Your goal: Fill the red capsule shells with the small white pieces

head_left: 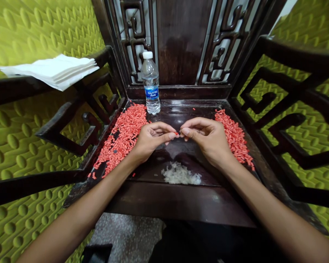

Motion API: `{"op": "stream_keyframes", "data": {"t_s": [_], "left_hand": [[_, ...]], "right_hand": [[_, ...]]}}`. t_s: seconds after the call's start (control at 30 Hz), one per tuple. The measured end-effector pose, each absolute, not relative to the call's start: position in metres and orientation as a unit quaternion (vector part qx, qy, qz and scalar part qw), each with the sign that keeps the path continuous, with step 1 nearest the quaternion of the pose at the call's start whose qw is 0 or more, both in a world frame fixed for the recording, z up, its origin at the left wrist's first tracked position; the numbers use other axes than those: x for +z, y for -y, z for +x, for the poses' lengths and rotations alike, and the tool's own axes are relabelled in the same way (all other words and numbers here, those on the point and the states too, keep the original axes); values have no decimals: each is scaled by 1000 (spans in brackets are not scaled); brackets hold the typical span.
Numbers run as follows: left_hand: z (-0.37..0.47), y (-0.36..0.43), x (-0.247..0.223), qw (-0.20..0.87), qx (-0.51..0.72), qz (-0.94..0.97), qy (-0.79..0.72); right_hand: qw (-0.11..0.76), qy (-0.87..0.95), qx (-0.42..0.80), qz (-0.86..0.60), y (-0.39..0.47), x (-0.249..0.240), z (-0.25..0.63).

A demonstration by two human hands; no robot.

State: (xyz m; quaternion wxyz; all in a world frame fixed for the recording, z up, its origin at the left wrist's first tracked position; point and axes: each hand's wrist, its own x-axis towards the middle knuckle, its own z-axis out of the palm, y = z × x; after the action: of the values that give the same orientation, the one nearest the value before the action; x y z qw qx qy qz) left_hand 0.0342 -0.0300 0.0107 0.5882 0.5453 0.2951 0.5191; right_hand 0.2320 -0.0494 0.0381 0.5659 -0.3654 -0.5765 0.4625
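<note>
My left hand (pixel 152 139) pinches a small red plastic piece (pixel 176 133) between thumb and fingertips. Close against it, my right hand (pixel 208 136) is closed in a pinch too; whatever lies between its fingertips is too small to make out. Both hands hover over the middle of the dark wooden seat (pixel 178 155). Left of them spreads a large heap of small red tube-like pieces (pixel 123 133), and a narrower heap of similar red pieces (pixel 233 137) lies at the right. Nearest my body is a pile of small translucent whitish pieces (pixel 179 173).
A water bottle (pixel 151 86) with a white cap stands behind the left heap. Folded white tissues (pixel 57 69) rest on the left armrest. Carved armrests (pixel 279 120) and the backrest (pixel 181 44) enclose the seat. A few stray red pieces (pixel 133 175) lie apart.
</note>
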Motion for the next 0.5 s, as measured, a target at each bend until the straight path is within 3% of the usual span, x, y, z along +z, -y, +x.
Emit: {"op": "stream_keyframes", "data": {"t_s": [0.5], "left_hand": [[34, 28, 10, 584, 525, 544, -295]], "right_hand": [[561, 624, 391, -379, 54, 36, 225]]}}
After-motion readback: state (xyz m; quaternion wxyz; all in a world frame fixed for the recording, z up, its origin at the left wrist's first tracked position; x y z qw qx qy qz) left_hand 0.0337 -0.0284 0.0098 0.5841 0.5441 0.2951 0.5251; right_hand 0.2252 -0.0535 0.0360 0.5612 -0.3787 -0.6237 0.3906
